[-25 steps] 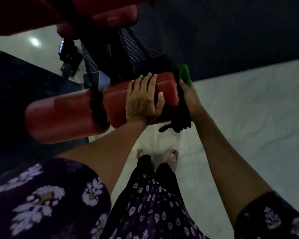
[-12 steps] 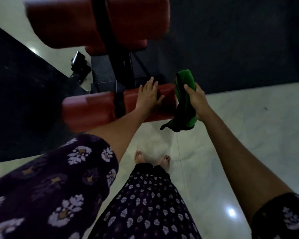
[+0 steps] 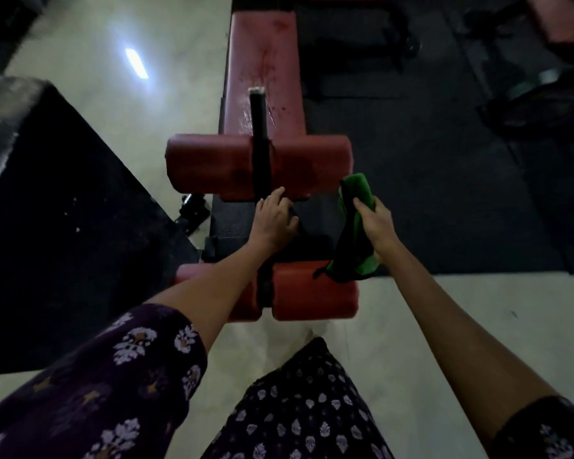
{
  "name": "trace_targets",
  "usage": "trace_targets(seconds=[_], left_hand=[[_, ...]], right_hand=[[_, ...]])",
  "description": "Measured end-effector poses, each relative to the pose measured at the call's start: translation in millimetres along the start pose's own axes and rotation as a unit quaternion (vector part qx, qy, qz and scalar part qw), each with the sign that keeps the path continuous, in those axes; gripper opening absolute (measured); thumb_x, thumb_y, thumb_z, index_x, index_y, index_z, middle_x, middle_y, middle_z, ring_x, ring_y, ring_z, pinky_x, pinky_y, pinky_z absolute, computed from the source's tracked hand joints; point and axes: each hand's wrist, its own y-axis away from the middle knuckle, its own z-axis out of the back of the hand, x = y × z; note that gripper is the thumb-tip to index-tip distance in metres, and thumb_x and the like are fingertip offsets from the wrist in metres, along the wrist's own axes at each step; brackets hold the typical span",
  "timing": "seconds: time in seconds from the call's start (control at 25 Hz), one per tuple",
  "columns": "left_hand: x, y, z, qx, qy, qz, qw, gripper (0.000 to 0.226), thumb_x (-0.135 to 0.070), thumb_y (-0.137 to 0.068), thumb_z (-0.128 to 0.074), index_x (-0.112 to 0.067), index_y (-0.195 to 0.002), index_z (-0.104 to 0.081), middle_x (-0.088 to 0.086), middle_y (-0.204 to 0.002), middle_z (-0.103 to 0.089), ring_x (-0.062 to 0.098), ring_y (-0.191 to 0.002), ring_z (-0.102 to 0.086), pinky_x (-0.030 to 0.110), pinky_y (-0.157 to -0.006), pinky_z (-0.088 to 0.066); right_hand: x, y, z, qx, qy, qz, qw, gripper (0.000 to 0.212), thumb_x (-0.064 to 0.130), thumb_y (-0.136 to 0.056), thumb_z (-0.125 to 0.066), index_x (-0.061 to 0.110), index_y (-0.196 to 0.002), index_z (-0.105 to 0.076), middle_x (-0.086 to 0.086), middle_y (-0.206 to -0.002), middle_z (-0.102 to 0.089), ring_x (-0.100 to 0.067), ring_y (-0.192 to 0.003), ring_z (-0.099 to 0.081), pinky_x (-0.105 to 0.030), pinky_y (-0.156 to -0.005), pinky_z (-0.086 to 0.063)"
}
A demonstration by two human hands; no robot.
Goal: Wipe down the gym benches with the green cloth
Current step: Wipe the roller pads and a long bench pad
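The folded green cloth (image 3: 357,223) hangs from the right hand (image 3: 376,223), fingers clamped on its upper part, its tail touching the near red padded roller (image 3: 312,293). The left hand (image 3: 274,220), spread and holding nothing, rests near the black frame post (image 3: 259,140) under the far red roller pad (image 3: 209,167). The long red vinyl bench pad (image 3: 262,58) looks streaked; judging by that, firm overlapping strokes along its length would suit, with the cloth opened flat.
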Motion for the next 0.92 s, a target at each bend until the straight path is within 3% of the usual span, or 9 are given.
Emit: trace_targets(seconds=[0.08, 0.24, 0.36, 0.48, 0.6, 0.72, 0.84, 0.92], left_hand=[[6.4, -25.9, 18.1, -0.032, -0.004, 0.004, 0.999, 0.041, -0.024, -0.092, -0.052, -0.006, -0.128, -0.047, 0.012, -0.153, -0.024, 0.026, -0.14, -0.024, 0.04, -0.114, -0.011], [27.9, -82.0, 40.9, -0.084, -0.038, 0.026, 0.995, 0.054, -0.027, -0.089, -0.055, -0.006, -0.136, -0.039, 0.015, -0.155, -0.017, 0.027, -0.144, -0.015, 0.042, -0.116, -0.006], [38.3, -135.0, 57.7, -0.129, -0.023, 0.079, 0.988, 0.075, -0.04, -0.088, -0.057, -0.005, -0.145, -0.024, 0.016, -0.156, -0.011, 0.029, -0.144, -0.011, 0.043, -0.117, -0.001], [57.5, -182.5, 63.7, -0.063, -0.071, 0.139, 0.986, 0.083, -0.056, -0.091, -0.043, -0.004, -0.148, -0.014, 0.013, -0.157, -0.012, 0.026, -0.145, -0.01, 0.045, -0.116, 0.002], [90.8, -189.7, 55.6, 0.037, -0.161, 0.084, 0.983, 0.079, -0.062, -0.094, -0.027, -0.005, -0.148, -0.018, 0.012, -0.156, -0.019, 0.027, -0.145, -0.012, 0.048, -0.117, -0.003], [120.2, -180.2, 46.2, 0.008, -0.182, -0.024, 0.983, 0.08, -0.061, -0.09, -0.028, -0.001, -0.142, -0.035, 0.019, -0.146, -0.037, 0.035, -0.137, -0.032, 0.05, -0.114, -0.019], [135.8, -187.2, 40.9, -0.061, -0.181, -0.076, 0.979, 0.071, -0.052, -0.088, -0.037, 0.002, -0.132, -0.049, 0.02, -0.136, -0.051, 0.038, -0.125, -0.048, 0.05, -0.108, -0.033], [136.5, -189.7, 36.0, -0.092, -0.178, -0.093, 0.975, 0.067, -0.049, -0.088, -0.04, 0.001, -0.13, -0.051, 0.018, -0.134, -0.053, 0.037, -0.123, -0.05, 0.049, -0.106, -0.036]], right_hand=[[18.9, -20.7, -10.3, 0.017, 0.026, 0.021, 0.999, 0.029, 0.03, -0.095, -0.054, 0.014, -0.118, -0.058, -0.004, -0.109, -0.06, -0.024, -0.108, -0.057, -0.036, -0.092, -0.045], [54.6, -77.3, -29.8, 0.032, 0.144, 0.109, 0.983, 0.031, 0.029, -0.094, -0.054, 0.013, -0.12, -0.057, -0.007, -0.11, -0.061, -0.021, -0.101, -0.057, -0.029, -0.084, -0.042], [77.5, -135.2, -39.9, -0.025, 0.277, 0.168, 0.946, 0.045, 0.038, -0.092, -0.055, 0.019, -0.133, -0.05, -0.013, -0.12, -0.054, -0.03, -0.112, -0.051, -0.042, -0.094, -0.043], [84.5, -171.6, -73.2, -0.063, 0.405, 0.132, 0.902, 0.05, 0.04, -0.092, -0.052, 0.027, -0.139, -0.044, -0.01, -0.134, -0.042, -0.031, -0.123, -0.037, -0.047, -0.102, -0.03], [74.0, -180.0, -99.6, -0.06, 0.494, 0.187, 0.847, 0.051, 0.039, -0.092, -0.05, 0.033, -0.142, -0.039, -0.008, -0.141, -0.039, -0.035, -0.125, -0.034, -0.05, -0.102, -0.026], [63.3, -195.0, -80.6, -0.032, 0.535, 0.267, 0.801, 0.049, 0.043, -0.091, -0.048, 0.032, -0.139, -0.043, -0.009, -0.131, -0.048, -0.036, -0.112, -0.042, -0.047, -0.09, -0.032], [79.1, -215.4, -80.5, -0.121, 0.498, 0.13, 0.849, 0.046, 0.04, -0.092, -0.049, 0.028, -0.137, -0.046, -0.011, -0.129, -0.046, -0.036, -0.117, -0.038, -0.046, -0.093, -0.03], [89.0, -217.7, -109.5, -0.135, 0.507, 0.106, 0.844, 0.045, 0.038, -0.092, -0.048, 0.027, -0.135, -0.047, -0.011, -0.129, -0.044, -0.035, -0.119, -0.037, -0.048, -0.095, -0.029]])
